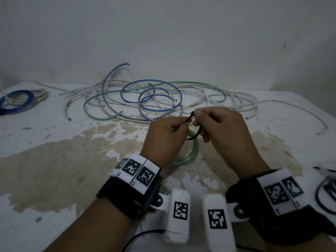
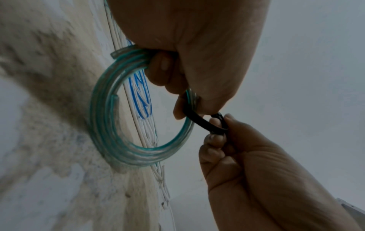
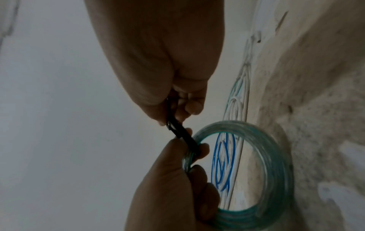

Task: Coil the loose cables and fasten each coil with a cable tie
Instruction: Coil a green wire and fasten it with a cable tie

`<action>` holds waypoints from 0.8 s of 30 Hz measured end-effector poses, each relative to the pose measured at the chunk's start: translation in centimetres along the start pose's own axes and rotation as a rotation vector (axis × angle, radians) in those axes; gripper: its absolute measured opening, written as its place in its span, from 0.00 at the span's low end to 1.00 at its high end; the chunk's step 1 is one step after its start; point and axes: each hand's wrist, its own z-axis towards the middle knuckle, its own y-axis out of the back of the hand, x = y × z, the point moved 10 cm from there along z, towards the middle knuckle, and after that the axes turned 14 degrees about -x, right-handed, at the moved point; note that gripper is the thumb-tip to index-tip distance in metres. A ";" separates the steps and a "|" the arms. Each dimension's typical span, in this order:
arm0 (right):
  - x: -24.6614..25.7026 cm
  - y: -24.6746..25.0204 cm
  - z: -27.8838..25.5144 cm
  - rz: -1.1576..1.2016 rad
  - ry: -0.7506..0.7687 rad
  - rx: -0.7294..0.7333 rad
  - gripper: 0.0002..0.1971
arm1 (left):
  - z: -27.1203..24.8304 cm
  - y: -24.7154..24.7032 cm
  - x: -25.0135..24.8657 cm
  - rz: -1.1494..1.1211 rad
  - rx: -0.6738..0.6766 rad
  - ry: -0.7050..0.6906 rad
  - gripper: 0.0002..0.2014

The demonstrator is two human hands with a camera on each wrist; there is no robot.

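A coil of clear green-striped cable (image 1: 190, 155) stands on edge on the stained table, and my left hand (image 1: 182, 125) grips its top. In the left wrist view the fingers (image 2: 164, 70) curl round the coil (image 2: 102, 125). A black cable tie (image 1: 194, 136) loops around the coil strands beside those fingers. My right hand (image 1: 197, 118) pinches the tie's head end (image 1: 190, 115) between thumb and forefinger. The right wrist view shows the tie (image 3: 179, 131) running taut between the two hands, with the coil (image 3: 276, 156) below right. Most of the tie's loop is hidden by fingers.
A tangle of loose white, blue and green cables (image 1: 145, 95) lies across the back of the table. A blue coil (image 1: 16, 100) and a white coil (image 1: 39, 93) sit at far left. Dark cable ties or wires (image 1: 327, 190) lie at the right edge. The wall stands close behind.
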 end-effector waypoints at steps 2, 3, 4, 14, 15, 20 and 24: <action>-0.5 -0.3 -0.1 0.091 -0.088 0.027 0.03 | 0.1 0.0 0.1 0.011 -0.001 0.006 0.11; -0.5 -0.4 -0.2 0.099 -0.091 0.034 0.04 | 0.2 0.0 0.3 0.024 -0.005 0.029 0.10; -0.4 -0.3 -0.1 0.099 -0.078 0.028 0.06 | 0.2 0.1 0.7 0.041 -0.011 0.058 0.09; 0.2 -0.7 -0.5 -0.002 0.011 0.034 0.08 | 0.0 0.2 -1.8 0.126 -0.035 -0.197 0.13; 0.1 -0.8 -0.6 -0.024 0.011 0.042 0.08 | -0.1 0.1 -2.3 0.146 -0.032 -0.242 0.13; 0.5 0.1 -0.5 0.078 -0.003 -0.049 0.12 | 0.0 -0.5 -0.4 0.022 0.020 0.007 0.15; 0.7 0.0 -0.8 0.157 -0.054 -0.036 0.11 | 0.1 -0.3 0.3 -0.014 0.012 0.050 0.12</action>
